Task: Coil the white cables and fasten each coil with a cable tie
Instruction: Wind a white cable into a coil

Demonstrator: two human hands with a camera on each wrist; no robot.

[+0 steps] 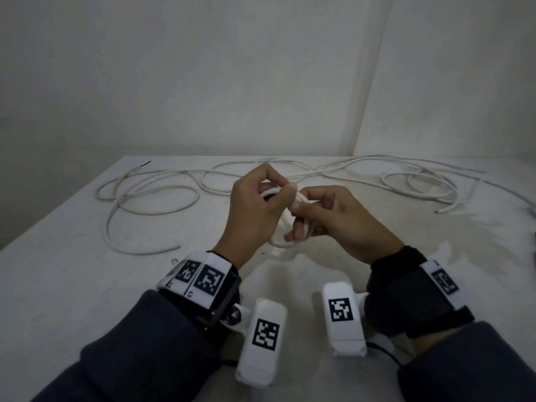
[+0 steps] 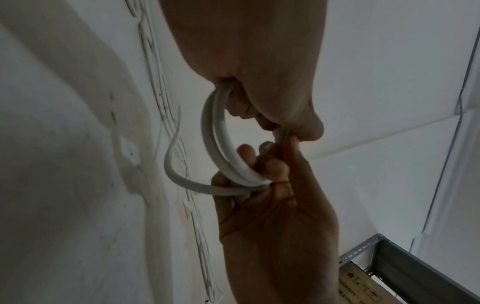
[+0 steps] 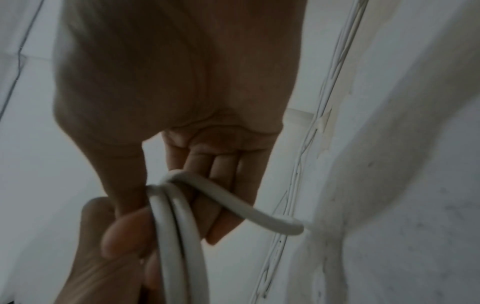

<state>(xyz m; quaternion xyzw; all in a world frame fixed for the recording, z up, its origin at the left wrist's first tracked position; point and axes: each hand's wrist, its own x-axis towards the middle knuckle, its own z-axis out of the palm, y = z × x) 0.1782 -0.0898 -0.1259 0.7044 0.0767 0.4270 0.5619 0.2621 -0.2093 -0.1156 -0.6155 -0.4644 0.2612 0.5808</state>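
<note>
A small coil of white cable (image 1: 279, 230) hangs above the middle of the table, held between both hands. My left hand (image 1: 277, 191) grips its upper loops, with fingers and thumb curled round them. My right hand (image 1: 300, 211) pinches the strands on the other side. In the left wrist view the coil (image 2: 221, 144) runs from my left hand (image 2: 283, 127) down into the right hand (image 2: 259, 164), and a free cable end (image 2: 172, 164) curves away. In the right wrist view the coil (image 3: 176, 226) passes between my right hand (image 3: 197, 185) and the left hand (image 3: 116, 236).
Loose white cable (image 1: 150, 195) sprawls in loops over the far left of the white table (image 1: 72, 285), and more cable (image 1: 406, 175) lies at the far right. A short dark strip (image 1: 145, 163) lies near the back left corner. Walls close the back and right.
</note>
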